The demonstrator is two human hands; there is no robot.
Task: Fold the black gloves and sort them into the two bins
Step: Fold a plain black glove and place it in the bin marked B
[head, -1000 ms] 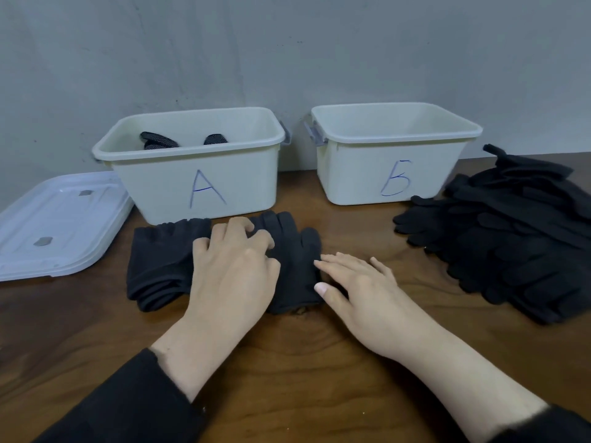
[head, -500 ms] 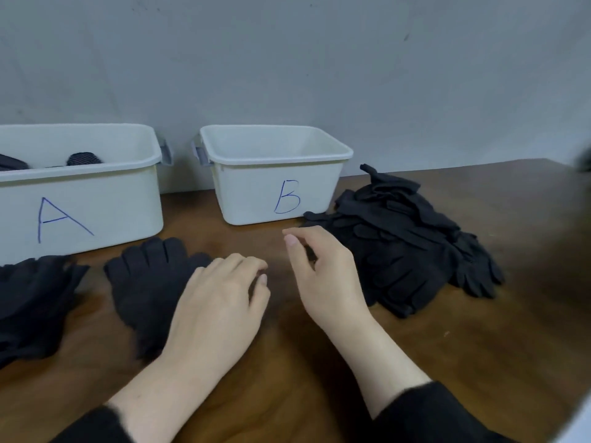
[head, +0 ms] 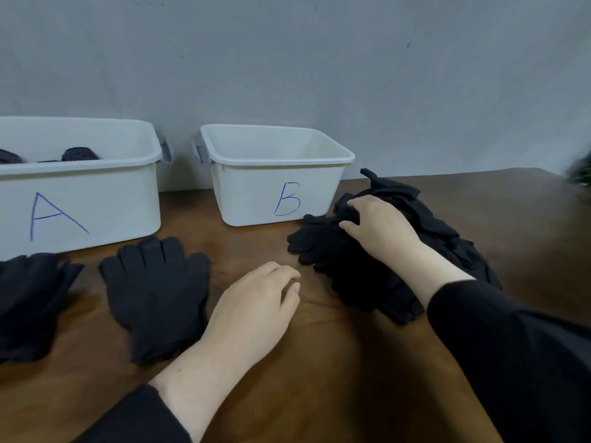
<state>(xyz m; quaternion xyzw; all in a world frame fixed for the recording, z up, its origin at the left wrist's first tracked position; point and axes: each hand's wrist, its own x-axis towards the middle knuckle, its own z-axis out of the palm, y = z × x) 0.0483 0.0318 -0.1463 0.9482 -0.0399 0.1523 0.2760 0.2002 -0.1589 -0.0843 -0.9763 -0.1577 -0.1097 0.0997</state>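
While bin A (head: 96,199) and bin B (head: 275,187) wait along the desk's (head: 319,378) back edge, the glove pile (head: 367,276) sits right. Right hand (head: 380,228) pinches its top glove, probably next to fold; left hand (head: 256,305) rests, fingers loosely curled, beside the flat glove (head: 153,289).

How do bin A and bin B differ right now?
Bin A has dark gloves showing above its rim; bin B shows only bare inner walls, though its floor is hidden. Bin A stands to the left, partly cut off by the frame; bin B is fully visible beside the glove pile. Both are white tubs with blue handwritten letters.
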